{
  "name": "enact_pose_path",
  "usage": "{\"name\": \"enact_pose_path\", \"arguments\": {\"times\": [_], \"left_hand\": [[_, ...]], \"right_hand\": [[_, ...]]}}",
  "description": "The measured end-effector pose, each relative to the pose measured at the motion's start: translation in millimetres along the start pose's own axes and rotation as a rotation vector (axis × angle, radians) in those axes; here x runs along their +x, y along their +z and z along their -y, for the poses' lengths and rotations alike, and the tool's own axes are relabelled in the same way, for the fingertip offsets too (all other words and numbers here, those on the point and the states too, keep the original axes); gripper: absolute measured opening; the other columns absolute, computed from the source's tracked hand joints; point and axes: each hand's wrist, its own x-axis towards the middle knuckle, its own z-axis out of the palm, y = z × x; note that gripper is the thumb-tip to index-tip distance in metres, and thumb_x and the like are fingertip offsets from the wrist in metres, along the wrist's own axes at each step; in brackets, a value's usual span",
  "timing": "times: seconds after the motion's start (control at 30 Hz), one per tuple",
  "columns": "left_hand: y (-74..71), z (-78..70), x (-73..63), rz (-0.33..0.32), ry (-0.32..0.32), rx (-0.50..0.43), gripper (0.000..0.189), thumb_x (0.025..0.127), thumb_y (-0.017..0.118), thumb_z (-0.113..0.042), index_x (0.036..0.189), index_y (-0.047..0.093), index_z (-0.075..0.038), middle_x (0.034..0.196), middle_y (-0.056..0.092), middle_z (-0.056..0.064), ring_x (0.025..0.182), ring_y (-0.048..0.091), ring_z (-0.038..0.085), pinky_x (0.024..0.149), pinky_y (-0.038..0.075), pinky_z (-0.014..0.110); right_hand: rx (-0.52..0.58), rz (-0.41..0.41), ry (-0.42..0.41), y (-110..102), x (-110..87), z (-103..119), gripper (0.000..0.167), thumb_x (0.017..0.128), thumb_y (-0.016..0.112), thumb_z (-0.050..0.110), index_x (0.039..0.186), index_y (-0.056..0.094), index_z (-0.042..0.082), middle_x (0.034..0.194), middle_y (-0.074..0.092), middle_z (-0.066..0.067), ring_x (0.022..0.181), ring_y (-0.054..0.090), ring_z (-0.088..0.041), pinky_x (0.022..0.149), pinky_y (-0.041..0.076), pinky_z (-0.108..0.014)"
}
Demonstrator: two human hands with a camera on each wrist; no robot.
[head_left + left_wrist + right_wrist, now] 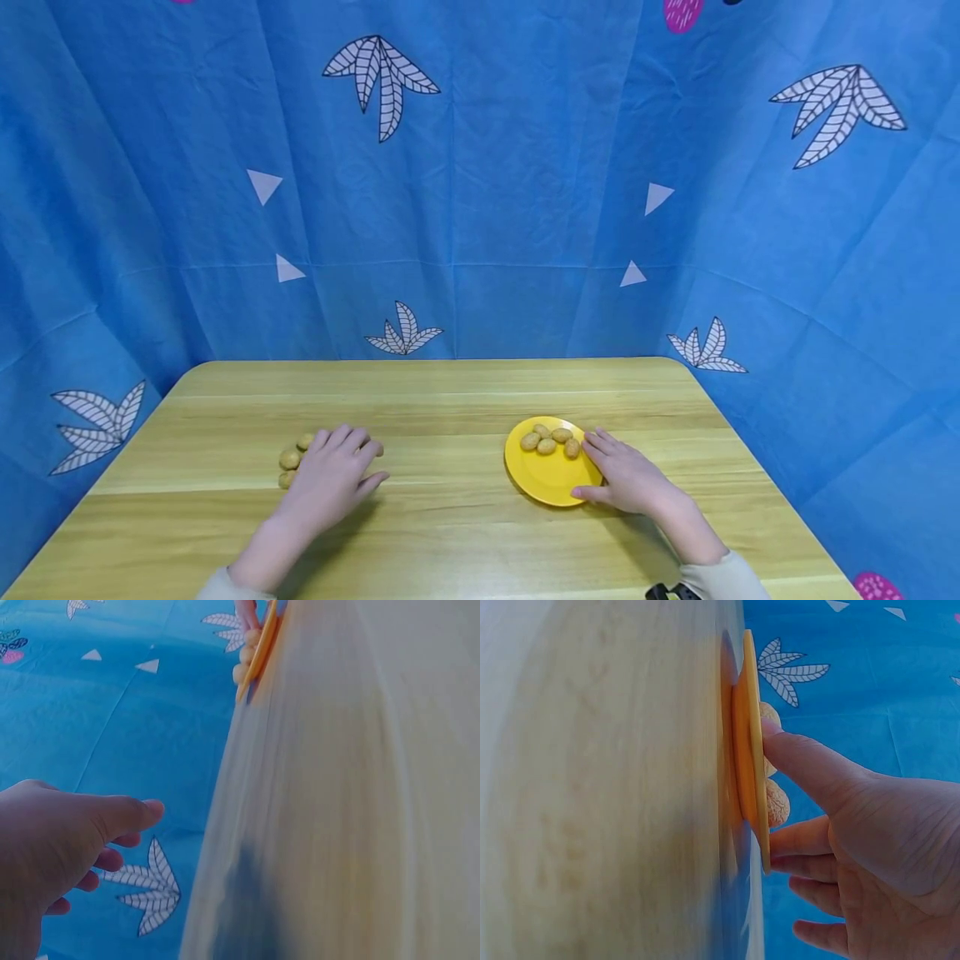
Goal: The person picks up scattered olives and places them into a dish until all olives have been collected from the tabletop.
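On the right of the table lies a round yellow plate (551, 485) with several tan, oval, walnut-like pieces (547, 447) grouped toward its far side. My right hand (630, 479) touches the plate's right rim, thumb and fingers spread and fairly straight. In the right wrist view, the thumb (810, 761) overlaps the rim, and wrinkled pieces (778, 802) show beyond it. My left hand (333, 475) hovers over the left side of the table with relaxed fingers and nothing in its grasp. Beside and partly behind it, more tan pieces (289, 458) sit on the wood, some hidden by the hand.
The pale wooden table (450, 542) has rounded far corners. Blue cloth (487, 183) printed with white leaves hangs behind it and along both sides. A black band (671, 592) shows at the right wrist, beside a light sleeve (723, 579).
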Motion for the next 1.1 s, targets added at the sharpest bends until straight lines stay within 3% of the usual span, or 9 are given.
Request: {"name": "enact_pose_path", "arguments": {"times": [0.3, 0.6, 0.83, 1.1], "left_hand": [[-9.7, 20.9, -23.4, -0.026, -0.034, 0.023, 0.036, 0.068, 0.085, -0.036, 0.089, 0.066, -0.014, 0.089, 0.062, 0.001, 0.086, 0.056, 0.022, 0.072, 0.039, 0.038], [-12.6, 40.5, -42.3, 0.028, -0.124, 0.007, 0.033, 0.07, 0.083, -0.035, 0.091, 0.067, -0.015, 0.089, 0.062, 0.0, 0.085, 0.056, 0.022, 0.072, 0.037, 0.039], [-16.6, 56.6, -54.9, 0.083, -0.204, -0.043, 0.03, 0.067, 0.086, -0.033, 0.083, 0.065, -0.019, 0.088, 0.063, -0.003, 0.085, 0.057, 0.021, 0.071, 0.038, 0.039], [-17.0, 73.4, -62.3, 0.076, -0.201, -0.061, 0.033, 0.063, 0.088, -0.033, 0.083, 0.066, -0.018, 0.084, 0.062, -0.005, 0.081, 0.057, 0.018, 0.067, 0.036, 0.034]], "right_hand": [[-0.002, -0.004, -0.005, -2.8, 0.0, 2.0, 0.082, 0.085, 0.068, 0.051, 0.138, 0.047, -0.008, 0.15, 0.041, -0.025, 0.142, 0.032, -0.044, 0.112, 0.03, -0.057], [0.004, -0.006, -0.001, -4.7, -0.8, 4.5, 0.082, 0.085, 0.068, 0.05, 0.138, 0.046, -0.008, 0.149, 0.041, -0.025, 0.142, 0.032, -0.044, 0.112, 0.03, -0.058], [0.007, 0.006, -0.002, -4.2, -1.9, 5.2, 0.083, 0.085, 0.068, 0.051, 0.139, 0.046, -0.008, 0.15, 0.041, -0.025, 0.142, 0.032, -0.043, 0.112, 0.03, -0.057], [-0.002, 0.006, 0.007, -3.6, -2.4, 4.3, 0.083, 0.085, 0.068, 0.052, 0.139, 0.046, -0.007, 0.15, 0.041, -0.024, 0.142, 0.033, -0.043, 0.112, 0.03, -0.057]]}}
